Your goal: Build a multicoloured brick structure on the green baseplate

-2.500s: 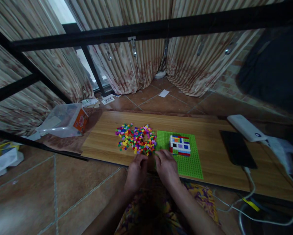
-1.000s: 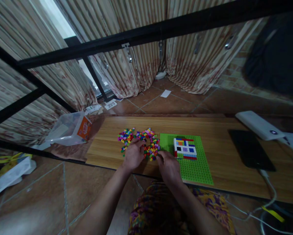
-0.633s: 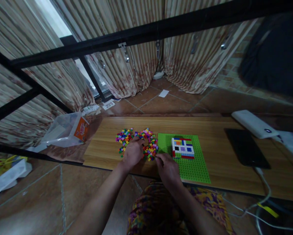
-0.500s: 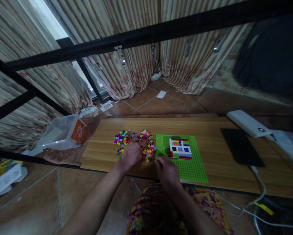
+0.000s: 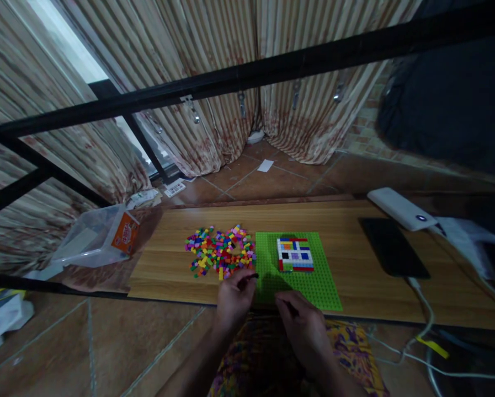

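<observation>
A pile of small coloured bricks (image 5: 220, 256) lies on a wooden board (image 5: 355, 231), left of a green baseplate (image 5: 313, 289). A flat multicoloured brick build (image 5: 294, 255) sits on that plate. My left hand (image 5: 234, 298) hovers at the board's near edge, just below the pile. Its fingertips are pinched on a small dark piece (image 5: 252, 275). My right hand (image 5: 305, 325) is beside it, over the plate's near edge, with its fingers curled. What they hold is too dark to make out.
A black phone (image 5: 392, 253) and a white power bank (image 5: 400, 208) lie at the board's right end, with cables (image 5: 421, 325) trailing off it. A clear plastic tub (image 5: 94, 237) lies on its side to the left. Black metal bars (image 5: 272, 66) cross overhead, before striped curtains.
My left hand has pulled back out of the brick pile to the board's near edge, now pinching a small piece. My right hand has drawn back towards me. The camera has tilted.
</observation>
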Demonstrator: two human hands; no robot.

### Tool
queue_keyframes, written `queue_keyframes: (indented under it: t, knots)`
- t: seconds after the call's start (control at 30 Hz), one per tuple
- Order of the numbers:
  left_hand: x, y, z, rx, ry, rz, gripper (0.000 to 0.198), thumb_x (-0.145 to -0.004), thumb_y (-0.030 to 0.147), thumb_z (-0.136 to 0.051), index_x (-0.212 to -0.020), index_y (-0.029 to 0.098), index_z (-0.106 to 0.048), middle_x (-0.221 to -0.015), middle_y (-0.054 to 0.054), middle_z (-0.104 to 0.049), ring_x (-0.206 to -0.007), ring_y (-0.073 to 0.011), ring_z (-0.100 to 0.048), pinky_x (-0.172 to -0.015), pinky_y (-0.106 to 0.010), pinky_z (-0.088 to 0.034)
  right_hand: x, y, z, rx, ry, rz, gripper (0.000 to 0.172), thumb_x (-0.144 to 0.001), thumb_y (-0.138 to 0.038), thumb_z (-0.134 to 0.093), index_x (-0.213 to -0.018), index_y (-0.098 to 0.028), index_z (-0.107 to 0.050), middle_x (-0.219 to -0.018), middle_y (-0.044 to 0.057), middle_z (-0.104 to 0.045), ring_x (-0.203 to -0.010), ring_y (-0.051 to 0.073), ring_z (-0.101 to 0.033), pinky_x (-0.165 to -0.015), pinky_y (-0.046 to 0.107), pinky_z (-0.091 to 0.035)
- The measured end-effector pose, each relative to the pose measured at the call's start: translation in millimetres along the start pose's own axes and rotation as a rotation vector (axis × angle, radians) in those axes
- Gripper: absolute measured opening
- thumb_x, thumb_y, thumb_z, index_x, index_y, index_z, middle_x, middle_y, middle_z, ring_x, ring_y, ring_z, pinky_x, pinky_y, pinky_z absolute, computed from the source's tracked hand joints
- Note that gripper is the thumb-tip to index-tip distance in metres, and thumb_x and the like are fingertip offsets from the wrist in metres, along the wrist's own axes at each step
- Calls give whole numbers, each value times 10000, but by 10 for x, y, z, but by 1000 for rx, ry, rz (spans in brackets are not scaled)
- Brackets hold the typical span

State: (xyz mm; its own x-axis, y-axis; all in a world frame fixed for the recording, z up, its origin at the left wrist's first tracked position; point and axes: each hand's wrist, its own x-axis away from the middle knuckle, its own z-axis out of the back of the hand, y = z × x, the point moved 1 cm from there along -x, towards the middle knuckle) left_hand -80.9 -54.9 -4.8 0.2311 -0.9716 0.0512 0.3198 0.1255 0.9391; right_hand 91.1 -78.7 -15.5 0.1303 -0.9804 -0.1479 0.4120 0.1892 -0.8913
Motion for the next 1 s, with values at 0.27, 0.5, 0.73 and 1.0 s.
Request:
queue_keyframes:
  t: [0.27,0.5,0.73,1.0]
  knots:
    - [-2,150,-517,207,114,50,138,-760,281,-632,-823,173,-691,-773,-25,-708,-722,-142,-646,-682,-251,-512,-9,53,316,-3,117,-77,238,-908,-355,-522,-913,-217,-715,-919,59,-720,-850,188,-686,-736,267,-529]
    - [-12,115,-716,95,227,35,188,-795,329,-612,-863,166,-678,-759,-18,-685,-698,-133,-626,-666,-248,-491,60,112,461,-16,166,-101,254,-901,-386,-528,-915,-217,-718,-916,74,-723,-834,206,-689,-700,285,-543]
    - [-73,104,-851,34,242,5,229,-818,369,-588,-871,167,-680,-767,-26,-682,-674,-126,-612,-641,-245,-481,127,217,577,-4,148,-124,236,-896,-384,-545,-924,-227,-718,-934,61,-726,-860,199,-687,-730,278,-537]
    - [-130,76,-838,-48,227,10,207,-789,345,-626,-898,179,-686,-832,-29,-692,-717,-128,-615,-690,-261,-493,124,235,608,-9,127,-148,269,-902,-411,-533,-927,-219,-720,-938,72,-729,-864,208,-687,-713,279,-538]
